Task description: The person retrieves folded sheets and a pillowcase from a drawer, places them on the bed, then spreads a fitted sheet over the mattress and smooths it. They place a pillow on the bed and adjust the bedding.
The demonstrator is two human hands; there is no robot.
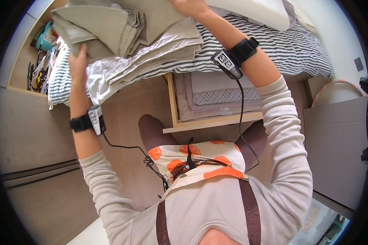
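Note:
A large folded beige cloth (101, 27) lies in loose layers over the bed at the upper left. My left hand (78, 62) grips its near left edge, with the thumb on top and the other fingers hidden beneath. At the top edge of the view, my right hand (190, 7) is against the far right part of the same cloth; its fingertips are cut off. Under the beige cloth rests a stack of pale folded bedding (153, 64). White fabric (99, 82) hangs over the bed's front edge beside it.
A striped bed sheet (282, 52) covers the bed. Below stands a pulled-out wooden drawer (214, 122) holding folded lilac bedding (224, 88), between my knees. An open compartment (20, 70) with small items is at left. A cardboard box (334, 144) with a hoop (322, 90) stands at right.

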